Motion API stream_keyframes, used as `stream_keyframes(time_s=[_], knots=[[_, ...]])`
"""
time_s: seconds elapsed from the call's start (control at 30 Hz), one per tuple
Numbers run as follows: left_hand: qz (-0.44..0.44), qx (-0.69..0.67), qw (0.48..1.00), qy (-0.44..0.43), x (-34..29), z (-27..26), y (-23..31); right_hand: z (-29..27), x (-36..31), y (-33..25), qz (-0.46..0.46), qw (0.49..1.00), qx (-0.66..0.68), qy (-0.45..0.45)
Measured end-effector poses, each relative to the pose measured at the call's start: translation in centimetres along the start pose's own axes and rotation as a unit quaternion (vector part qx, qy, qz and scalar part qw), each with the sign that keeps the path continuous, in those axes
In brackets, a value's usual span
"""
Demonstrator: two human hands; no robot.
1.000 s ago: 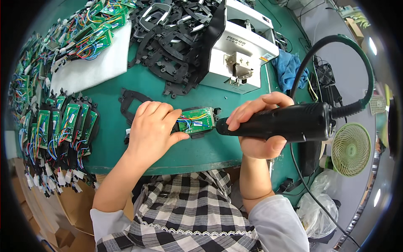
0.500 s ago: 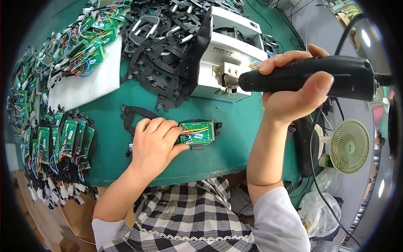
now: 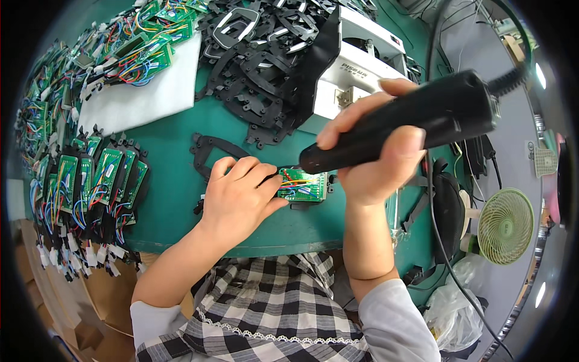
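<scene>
My right hand [image 3: 375, 176] is wrapped round a black corded electric screwdriver [image 3: 449, 111], held slantwise with its nose down to the left. The tip is at the upper edge of a green circuit board [image 3: 310, 192] with coloured wires; whether it touches a screw is too small to tell. That board lies on a black plastic frame [image 3: 208, 152] on the table. My left hand [image 3: 238, 196] covers the frame's middle, fingers curled over it and thumb against the board's left end, pressing it down. What lies under the palm is hidden.
Behind the board stands a white box-shaped machine [image 3: 325, 92], beside a heap of black plastic frames [image 3: 256, 75]. At left are assembled boards on frames [image 3: 108, 175], a white foam sheet [image 3: 145, 96] and piled wired boards [image 3: 129, 51]. A green fan [image 3: 505, 226] stands at right.
My right hand has brought the screwdriver from the white machine down and left to the circuit board. The left hand keeps its hold on the frame. The whole view has shifted slightly.
</scene>
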State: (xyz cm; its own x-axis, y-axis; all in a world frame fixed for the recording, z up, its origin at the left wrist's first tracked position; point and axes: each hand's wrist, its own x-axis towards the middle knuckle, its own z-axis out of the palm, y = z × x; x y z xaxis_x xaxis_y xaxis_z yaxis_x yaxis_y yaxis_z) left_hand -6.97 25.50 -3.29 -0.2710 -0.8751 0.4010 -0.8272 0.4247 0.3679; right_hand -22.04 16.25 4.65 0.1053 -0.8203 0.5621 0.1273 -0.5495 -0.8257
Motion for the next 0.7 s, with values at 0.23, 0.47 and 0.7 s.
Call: stream_keyframes(time_s=[0.23, 0.47, 0.7], knots=[[-0.002, -0.020, 1.000, -0.001, 0.0, -0.1, -0.1, 2.0, -0.9, 1.1, -0.012, 1.000, 0.008, -0.019], [-0.009, -0.022, 1.000, 0.009, -0.1, 0.1, -0.1, 2.8, -1.9, 1.9, 0.004, 0.996, 0.032, -0.084], [0.007, -0.038, 0.999, 0.030, 0.5, 0.0, -0.3, 2.6, -1.8, 2.0, 0.015, 0.994, 0.022, -0.103]])
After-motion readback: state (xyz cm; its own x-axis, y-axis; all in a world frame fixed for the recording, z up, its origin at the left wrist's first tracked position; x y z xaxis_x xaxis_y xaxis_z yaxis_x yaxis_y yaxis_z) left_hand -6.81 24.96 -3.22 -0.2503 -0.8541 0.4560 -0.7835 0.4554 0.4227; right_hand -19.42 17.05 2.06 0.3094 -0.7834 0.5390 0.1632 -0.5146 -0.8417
